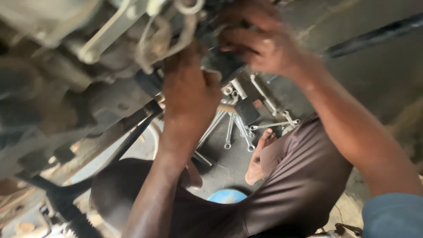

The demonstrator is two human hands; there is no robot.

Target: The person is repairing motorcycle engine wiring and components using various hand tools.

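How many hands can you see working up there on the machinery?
2. The left hand reaches up at the middle, against the underside of the machinery. The right hand grips higher, toward the top right. Motion blur hides what the fingers hold.

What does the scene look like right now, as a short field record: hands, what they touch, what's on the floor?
left hand: raised against the engine underside, grip hidden
right hand: fingers curled on a dark part above, blurred
floor: concrete, with a scatter of wrenches
bare foot: beside the wrenches
blue round object: low centre, partly hidden
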